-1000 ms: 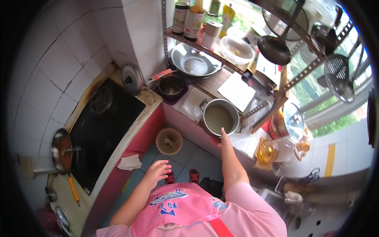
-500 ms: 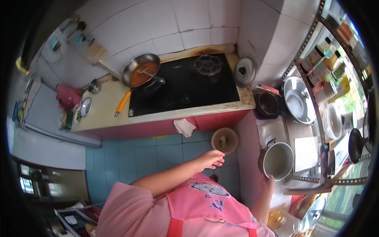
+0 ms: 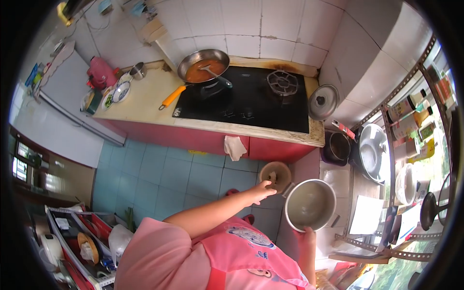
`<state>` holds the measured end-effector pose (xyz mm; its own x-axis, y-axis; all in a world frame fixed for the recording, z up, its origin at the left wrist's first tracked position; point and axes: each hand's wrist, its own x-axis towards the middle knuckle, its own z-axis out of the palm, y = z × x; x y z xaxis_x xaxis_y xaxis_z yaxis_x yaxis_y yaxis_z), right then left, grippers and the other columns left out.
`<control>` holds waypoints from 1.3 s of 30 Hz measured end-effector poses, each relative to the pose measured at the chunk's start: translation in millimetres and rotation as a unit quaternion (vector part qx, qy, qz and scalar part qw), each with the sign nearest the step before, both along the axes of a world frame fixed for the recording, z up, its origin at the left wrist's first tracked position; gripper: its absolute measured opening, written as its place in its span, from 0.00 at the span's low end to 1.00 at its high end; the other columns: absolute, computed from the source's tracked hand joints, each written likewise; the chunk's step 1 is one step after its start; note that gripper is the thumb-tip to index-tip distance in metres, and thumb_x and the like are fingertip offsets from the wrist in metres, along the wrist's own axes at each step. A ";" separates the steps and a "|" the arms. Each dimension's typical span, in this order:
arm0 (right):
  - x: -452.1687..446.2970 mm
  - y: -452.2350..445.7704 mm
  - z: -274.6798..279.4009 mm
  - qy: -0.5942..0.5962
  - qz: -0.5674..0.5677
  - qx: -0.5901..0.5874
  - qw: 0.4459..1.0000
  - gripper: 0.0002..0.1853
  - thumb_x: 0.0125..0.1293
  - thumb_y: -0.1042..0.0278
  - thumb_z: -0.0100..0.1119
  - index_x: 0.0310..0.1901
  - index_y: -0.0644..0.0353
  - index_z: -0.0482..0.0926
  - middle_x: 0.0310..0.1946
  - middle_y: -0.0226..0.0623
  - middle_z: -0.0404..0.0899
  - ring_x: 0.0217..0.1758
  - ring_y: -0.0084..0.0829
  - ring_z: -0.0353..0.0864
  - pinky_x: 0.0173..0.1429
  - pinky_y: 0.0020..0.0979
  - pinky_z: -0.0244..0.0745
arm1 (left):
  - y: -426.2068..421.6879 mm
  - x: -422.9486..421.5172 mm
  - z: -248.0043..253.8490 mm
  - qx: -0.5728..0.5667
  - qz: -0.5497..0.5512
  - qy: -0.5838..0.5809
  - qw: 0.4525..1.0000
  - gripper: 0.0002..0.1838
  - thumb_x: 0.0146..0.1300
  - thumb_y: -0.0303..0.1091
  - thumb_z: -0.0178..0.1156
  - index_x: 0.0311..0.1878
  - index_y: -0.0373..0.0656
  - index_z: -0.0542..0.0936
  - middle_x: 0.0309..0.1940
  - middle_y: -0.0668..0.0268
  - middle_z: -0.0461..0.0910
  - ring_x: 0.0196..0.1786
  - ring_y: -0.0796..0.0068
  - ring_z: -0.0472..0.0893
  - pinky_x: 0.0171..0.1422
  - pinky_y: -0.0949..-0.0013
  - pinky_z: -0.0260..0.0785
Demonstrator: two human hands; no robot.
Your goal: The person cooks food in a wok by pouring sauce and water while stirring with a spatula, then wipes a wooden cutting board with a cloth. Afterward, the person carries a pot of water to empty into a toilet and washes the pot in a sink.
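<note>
My right hand (image 3: pixel 304 236) grips a grey metal pot (image 3: pixel 310 205) at its near rim, thumb over the edge. The pot is tilted slightly towards me, showing a dull grey inside; I cannot tell whether liquid is in it. A small side handle (image 3: pixel 289 189) sticks out at the pot's upper left. My left hand (image 3: pixel 261 192) is just left of that handle, fingers loosely apart and holding nothing. Beneath and beyond this hand, a brown bin (image 3: pixel 284 173) with some pale scraps stands on the floor.
A frying pan (image 3: pixel 191 62) with orange-red sauce and a spatula rests on the black hob (image 3: pixel 246 99). A lid (image 3: pixel 323 101) leans at the hob's right end. At right are a dark small pot (image 3: pixel 337 147), a large pan (image 3: pixel 371 145) and a bottle rack (image 3: pixel 390 126).
The pot has come left with my right hand, off the right-hand counter and close to my left hand. My left hand has barely moved. The camera view has shifted.
</note>
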<state>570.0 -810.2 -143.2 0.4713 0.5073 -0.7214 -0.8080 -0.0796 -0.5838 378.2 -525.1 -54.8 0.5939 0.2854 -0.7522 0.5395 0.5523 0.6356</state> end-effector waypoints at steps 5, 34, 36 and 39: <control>-40.6 49.0 19.2 -0.016 0.131 0.034 0.991 0.28 0.60 0.79 0.43 0.64 0.68 0.59 0.54 0.53 0.73 0.48 0.51 0.82 0.39 0.48 0.87 | 18.7 -35.2 -16.4 0.014 0.010 -0.005 1.000 0.56 0.56 0.57 0.66 0.77 0.46 0.43 0.73 0.49 0.55 0.74 0.48 0.56 0.66 0.33 0.58; -561.1 472.8 44.5 -0.283 0.755 -0.015 0.591 0.19 0.59 0.72 0.53 0.50 0.76 0.76 0.37 0.49 0.83 0.38 0.40 0.85 0.40 0.34 0.82 | 60.4 -657.4 1.2 -0.106 0.613 -0.170 0.764 0.28 0.55 0.16 0.46 0.62 0.43 0.66 0.40 0.60 0.74 0.39 0.68 0.78 0.50 0.48 0.79; -613.2 507.8 65.0 -0.345 0.784 0.004 0.516 0.21 0.58 0.72 0.54 0.52 0.74 0.76 0.39 0.48 0.83 0.42 0.39 0.84 0.45 0.34 0.79 | 69.9 -691.1 29.1 -0.096 0.638 -0.150 0.749 0.30 0.53 0.15 0.44 0.63 0.43 0.66 0.43 0.58 0.75 0.43 0.63 0.79 0.51 0.44 0.79; -702.1 551.7 121.6 -0.370 0.799 0.021 0.474 0.26 0.56 0.72 0.54 0.59 0.70 0.72 0.46 0.47 0.81 0.51 0.37 0.81 0.56 0.34 0.73 | 83.3 -742.6 35.9 -0.080 0.680 -0.143 0.715 0.33 0.50 0.14 0.42 0.64 0.43 0.64 0.49 0.54 0.74 0.50 0.54 0.80 0.52 0.39 0.77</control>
<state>-132.1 -258.5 -21.6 -0.4223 0.6494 -0.6324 0.6908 -0.2212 -0.6884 -364.4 -441.8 -18.9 -0.0156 0.6692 -0.7429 -0.7049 0.5196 0.4829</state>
